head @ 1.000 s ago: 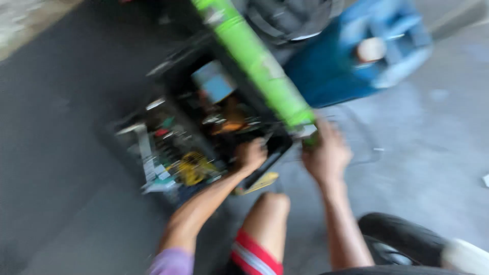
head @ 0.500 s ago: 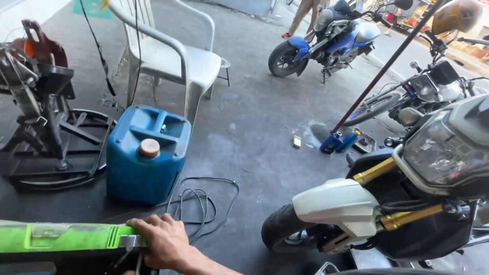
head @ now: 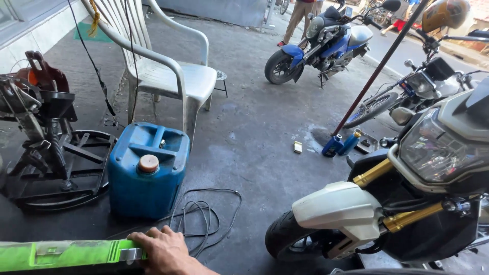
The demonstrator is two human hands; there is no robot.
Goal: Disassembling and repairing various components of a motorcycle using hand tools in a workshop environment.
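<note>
Your view has lifted slightly since before. Your right hand (head: 162,250) stays clamped on the green bar (head: 66,253), just below the blue jerrycan (head: 146,170). Next: steady it.

My right hand (head: 162,250) and forearm — bare, no glove, ring, watch or sleeve in view; left hand unseen.
</note>
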